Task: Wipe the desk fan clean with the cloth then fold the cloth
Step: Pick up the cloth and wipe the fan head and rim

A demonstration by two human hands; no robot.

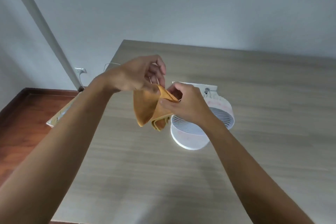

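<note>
The orange cloth point(147, 109) hangs in the air above the desk point(254, 82), just in front of the white desk fan point(203, 120). It looks soft, thin and light, so it will flop and bend any way it likes. I think the best place to hold it is at the corners and along the stitched edge, so it can be pulled flat. Its top edge runs from side to side between the two hands, and the rest droops down to a point. The left hand point(140, 76) pinches the top left part with its fingers curled. The right hand point(183, 103) pinches the folded top right edge between thumb and fingers. The fan lies tilted on the desk, its round grille facing up toward the person.
</note>
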